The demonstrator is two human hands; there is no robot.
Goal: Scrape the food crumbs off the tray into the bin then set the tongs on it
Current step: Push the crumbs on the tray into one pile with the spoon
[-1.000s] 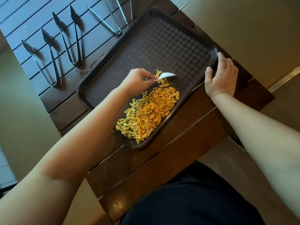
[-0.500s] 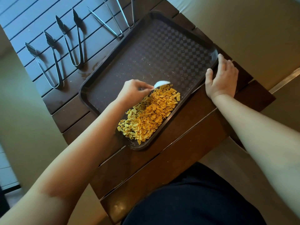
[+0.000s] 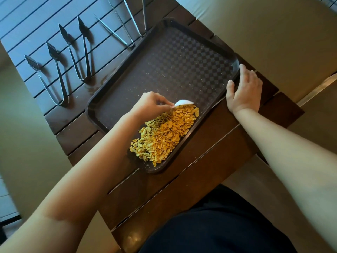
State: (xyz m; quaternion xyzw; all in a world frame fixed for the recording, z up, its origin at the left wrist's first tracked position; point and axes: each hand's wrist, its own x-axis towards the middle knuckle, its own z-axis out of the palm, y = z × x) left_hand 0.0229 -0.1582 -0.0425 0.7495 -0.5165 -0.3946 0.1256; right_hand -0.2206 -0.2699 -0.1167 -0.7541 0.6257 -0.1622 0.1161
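Yellow crumbs [image 3: 164, 136] had been swept nearer the tray [image 3: 178, 57] edge; left hand [image 3: 151, 105] pinched the white scraper [image 3: 183, 103], right hand [image 3: 244, 92] lay flat, steadying.

Far tongs [image 3: 135, 17] cut off by top edge. Scraper [image 3: 183, 103] handle hidden inside left hand [image 3: 151, 105]. Tray [image 3: 109, 92] near-left rim hidden under forearm.

A dark tray [image 3: 175, 57] lies on the slatted wooden worktop [image 3: 209, 161]. The left hand [image 3: 151, 105] pinches a white scraper [image 3: 183, 102] against the far edge of the yellow crumbs [image 3: 164, 136], heaped at the tray's near corner. The right hand [image 3: 244, 90] rests flat on the tray's rim. Four tongs [image 3: 82, 50] lie on the worktop beside the tray.
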